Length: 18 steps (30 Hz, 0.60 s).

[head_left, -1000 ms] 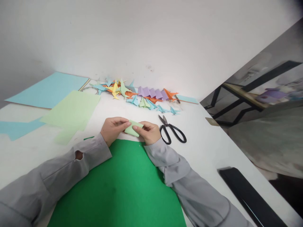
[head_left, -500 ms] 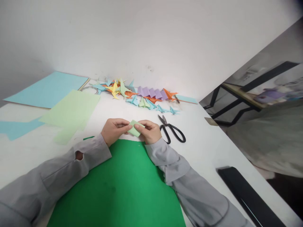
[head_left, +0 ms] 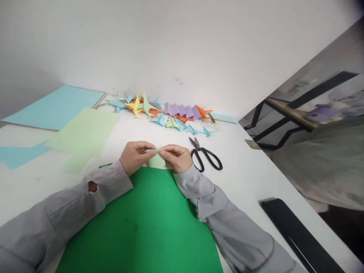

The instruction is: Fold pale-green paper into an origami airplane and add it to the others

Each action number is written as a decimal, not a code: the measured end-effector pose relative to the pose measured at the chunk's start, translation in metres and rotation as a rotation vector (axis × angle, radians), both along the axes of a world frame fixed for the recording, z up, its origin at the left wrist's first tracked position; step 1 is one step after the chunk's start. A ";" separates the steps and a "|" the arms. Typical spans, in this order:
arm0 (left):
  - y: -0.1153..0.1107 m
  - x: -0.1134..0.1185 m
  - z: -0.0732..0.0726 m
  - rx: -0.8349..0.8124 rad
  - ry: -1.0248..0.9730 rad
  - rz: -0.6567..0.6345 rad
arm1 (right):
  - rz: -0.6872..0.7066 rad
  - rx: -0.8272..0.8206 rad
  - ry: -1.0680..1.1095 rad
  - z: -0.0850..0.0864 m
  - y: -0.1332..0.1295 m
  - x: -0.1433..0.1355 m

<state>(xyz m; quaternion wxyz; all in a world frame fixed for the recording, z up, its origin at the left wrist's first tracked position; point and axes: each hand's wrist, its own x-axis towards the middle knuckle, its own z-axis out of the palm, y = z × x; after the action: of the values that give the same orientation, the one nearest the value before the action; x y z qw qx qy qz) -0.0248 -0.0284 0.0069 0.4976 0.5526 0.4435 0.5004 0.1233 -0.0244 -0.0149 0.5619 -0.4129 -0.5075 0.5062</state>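
A small light green piece of paper [head_left: 156, 161] is held up between my two hands, just past the far edge of a green sheet [head_left: 139, 220]. My left hand [head_left: 136, 156] pinches its upper left part between thumb and fingers. On the other side, my right hand [head_left: 178, 157] pinches its upper right part, the two thumbs almost meeting. The fingers cover the paper's upper corners. Black-handled scissors [head_left: 205, 153] lie with blades parted, just right of my right hand.
Folded paper figures [head_left: 173, 113] in several colours line the wall. Light green sheets [head_left: 85, 132] and a blue sheet [head_left: 57, 106] lie at the left. Near the right table edge is a long black object [head_left: 295, 235]. A shelf frame [head_left: 284, 121] stands beyond.
The light green paper has turned in my fingers, from a tilted diamond to hanging below the thumbs. My right thumb has shifted slightly left and up. The view has moved a little.
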 end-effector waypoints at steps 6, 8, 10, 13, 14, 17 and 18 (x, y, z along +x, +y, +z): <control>-0.001 0.000 0.001 0.019 0.002 0.005 | -0.009 -0.001 0.008 0.001 0.001 0.000; -0.001 0.000 0.002 0.034 0.003 0.004 | -0.006 -0.008 0.020 0.001 0.001 0.000; 0.000 0.000 0.002 0.041 0.004 0.003 | 0.005 -0.002 0.031 0.001 0.000 0.000; 0.000 0.000 0.002 0.037 -0.005 -0.004 | 0.015 0.015 0.045 0.001 0.001 0.000; 0.000 0.000 0.002 0.034 -0.009 -0.006 | 0.015 0.019 0.053 0.000 0.001 0.000; 0.000 0.000 0.001 0.025 -0.016 -0.011 | 0.016 0.015 0.067 0.000 0.001 0.000; 0.000 0.000 0.001 0.022 -0.018 -0.012 | 0.017 0.010 0.064 0.000 0.001 0.000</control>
<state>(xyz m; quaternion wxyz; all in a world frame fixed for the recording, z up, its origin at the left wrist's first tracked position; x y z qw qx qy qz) -0.0252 -0.0281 0.0084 0.4985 0.5562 0.4303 0.5070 0.1235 -0.0238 -0.0147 0.5753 -0.3897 -0.4953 0.5214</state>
